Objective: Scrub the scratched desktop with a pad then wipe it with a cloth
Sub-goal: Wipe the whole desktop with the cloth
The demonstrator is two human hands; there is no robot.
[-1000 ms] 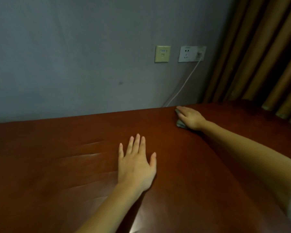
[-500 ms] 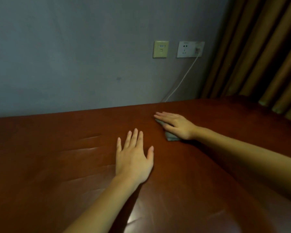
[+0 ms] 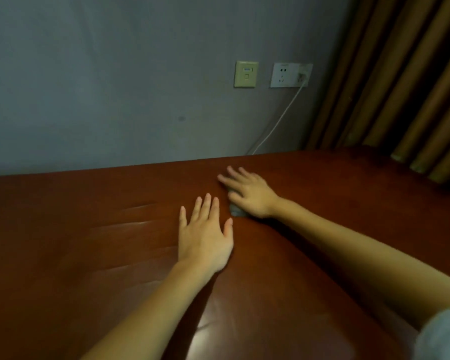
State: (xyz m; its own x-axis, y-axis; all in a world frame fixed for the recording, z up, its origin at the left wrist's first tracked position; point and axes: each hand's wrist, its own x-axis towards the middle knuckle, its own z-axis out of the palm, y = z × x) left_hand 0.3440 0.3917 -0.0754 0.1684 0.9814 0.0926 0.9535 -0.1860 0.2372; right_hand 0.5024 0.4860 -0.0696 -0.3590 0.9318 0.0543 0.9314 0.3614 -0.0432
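i'm reading this as scrubbing: the right hand (image 3: 250,194) is pressing the grey pad (image 3: 236,211) flat-fingered beside the left hand (image 3: 205,236), lying spread on the desktop (image 3: 63,255), and the next move is calling for a firm push toward the scratches (image 3: 130,223).

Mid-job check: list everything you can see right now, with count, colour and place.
desktop: one, red-brown, lower view
scratches: several, pale, left of the left hand
pad: one, grey, under the right hand
wall: one, grey, behind the desktop
plate: one, beige, on the wall
socket: one, white, right of the plate
cable: one, white, from socket down behind desktop
curtain: one, brown, far right
left hand: one, flat on desktop
right hand: one, pressing the pad
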